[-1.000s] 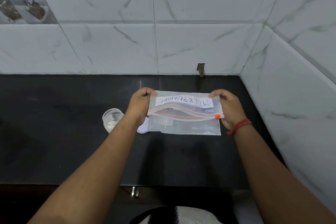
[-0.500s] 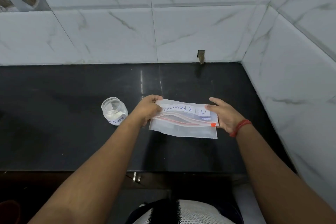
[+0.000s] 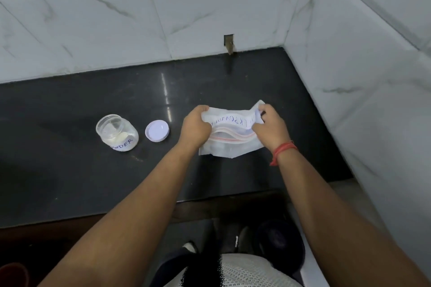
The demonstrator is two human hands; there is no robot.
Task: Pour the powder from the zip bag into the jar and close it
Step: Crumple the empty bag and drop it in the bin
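Zip bag (image 3: 231, 141) lengthwise left-right between left hand (image 3: 195, 129), right hand (image 3: 270, 127)

1. Both forearms are bare, with no sleeves in view.
2. A red thread band (image 3: 283, 150) circles the right wrist, just behind the right hand (image 3: 270, 127); a loose end hangs from it.
3. The left hand (image 3: 195, 128) and its wrist carry nothing.
4. At 6 o'clock, a white knitted garment (image 3: 235, 272) with a dark patch covers the torso.

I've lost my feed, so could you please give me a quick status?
Both hands, left and right, gripping zip bag. Jar open, lid beside it. Nothing in the way.
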